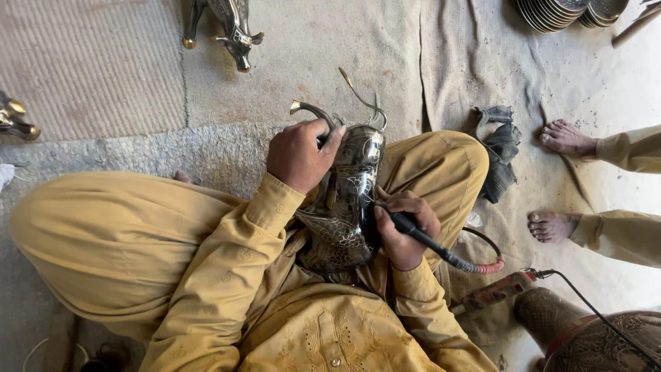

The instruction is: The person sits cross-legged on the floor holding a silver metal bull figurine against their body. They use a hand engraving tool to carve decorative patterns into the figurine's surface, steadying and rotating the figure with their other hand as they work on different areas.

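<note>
On the floor mat (103,76), left hand (301,155) clasps metal figure (348,200); right hand (405,231) grips engraver (420,238).

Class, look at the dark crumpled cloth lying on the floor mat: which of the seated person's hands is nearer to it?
Right. The right hand, holding the black engraving tool, sits beside the dark cloth; the left hand grips the metal figure farther away.

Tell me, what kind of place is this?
Probably a metal craft workshop on the floor. The left hand steadies a dark metal animal figure while the right hand holds an engraving tool on it. Another metal animal figure and stacked metal plates sit nearby.
</note>
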{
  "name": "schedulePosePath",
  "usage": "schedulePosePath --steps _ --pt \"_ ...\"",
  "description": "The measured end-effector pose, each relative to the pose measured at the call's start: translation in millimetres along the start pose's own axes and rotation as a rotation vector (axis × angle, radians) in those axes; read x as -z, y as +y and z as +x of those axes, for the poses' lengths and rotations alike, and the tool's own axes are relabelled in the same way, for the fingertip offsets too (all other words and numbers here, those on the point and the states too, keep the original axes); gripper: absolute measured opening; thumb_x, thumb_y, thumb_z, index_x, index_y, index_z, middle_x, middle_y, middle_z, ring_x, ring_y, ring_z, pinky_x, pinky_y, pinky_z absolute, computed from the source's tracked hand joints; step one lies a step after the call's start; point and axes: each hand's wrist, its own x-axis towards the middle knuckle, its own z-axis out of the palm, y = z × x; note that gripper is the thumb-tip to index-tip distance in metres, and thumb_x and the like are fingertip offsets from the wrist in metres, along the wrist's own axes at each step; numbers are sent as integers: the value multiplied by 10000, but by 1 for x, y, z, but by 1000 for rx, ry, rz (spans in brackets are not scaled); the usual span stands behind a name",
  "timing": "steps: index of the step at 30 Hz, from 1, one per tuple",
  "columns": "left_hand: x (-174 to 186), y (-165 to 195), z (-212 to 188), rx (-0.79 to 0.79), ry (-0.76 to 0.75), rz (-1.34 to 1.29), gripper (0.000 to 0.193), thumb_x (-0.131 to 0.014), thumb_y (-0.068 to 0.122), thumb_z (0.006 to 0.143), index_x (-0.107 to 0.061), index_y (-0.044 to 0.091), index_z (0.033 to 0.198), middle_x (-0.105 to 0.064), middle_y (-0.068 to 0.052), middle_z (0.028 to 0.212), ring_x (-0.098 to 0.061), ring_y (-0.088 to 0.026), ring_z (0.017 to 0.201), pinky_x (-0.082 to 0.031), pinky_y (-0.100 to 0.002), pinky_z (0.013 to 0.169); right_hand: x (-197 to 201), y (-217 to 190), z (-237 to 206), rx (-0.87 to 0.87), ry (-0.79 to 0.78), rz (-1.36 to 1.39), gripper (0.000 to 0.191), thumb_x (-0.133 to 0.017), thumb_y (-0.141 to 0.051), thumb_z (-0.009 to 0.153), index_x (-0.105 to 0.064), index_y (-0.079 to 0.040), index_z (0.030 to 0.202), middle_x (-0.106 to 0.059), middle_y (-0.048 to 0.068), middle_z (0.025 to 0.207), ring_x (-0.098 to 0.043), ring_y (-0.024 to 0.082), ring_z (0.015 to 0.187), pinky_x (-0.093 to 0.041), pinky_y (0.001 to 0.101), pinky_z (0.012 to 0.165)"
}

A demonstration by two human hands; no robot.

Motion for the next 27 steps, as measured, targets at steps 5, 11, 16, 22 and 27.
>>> schedulePosePath --steps 5,11,16,22,27 --pt "13 5 0 -97 -89 -17 373 -820 406 855 -696 55 838 -733 -125 804 -713 -310 704 -538 -427 615 -7 -3 -4 -27 -44 -97 157 -732 78 871 -590 14 890 -630 85 812 -616 135 748 -626 429 1027" --pt "12 6 0 -116 -80 -11 385 -851 410 821 -700 58 856 -743 -119 844 -718 -328 763 -543 -438 664 -8 5 -3 -125 81 -154 169 -723 99 866 -581 6 865 -607 61 779 -568 95 704 -574 300 800" --pt "10 5 0 -76 -88 -29 379 -863 406 809 -715 58 838 -741 -132 818 -725 -316 738 -551 -428 654 -5 8 -3 -147 82 -79 153 -702 86 888 -580 -5 871 -602 44 800 -570 86 729 -579 263 787" --pt "9 5 1 -62 -96 -38 394 -866 408 809 -712 47 843 -744 -141 813 -732 -309 721 -553 -423 632 -5 12 -2 -122 70 -134 175 -735 76 880 -588 -15 857 -595 28 787 -525 75 711 -499 234 707" --pt "10 5 1 -51 -106 -34 400 -867 410 809 -709 45 844 -741 -140 813 -730 -312 723 -549 -426 633 -6 14 -1 -128 66 -168 173 -769 41 863 -608 -23 857 -625 17 784 -541 62 684 -426 209 639"
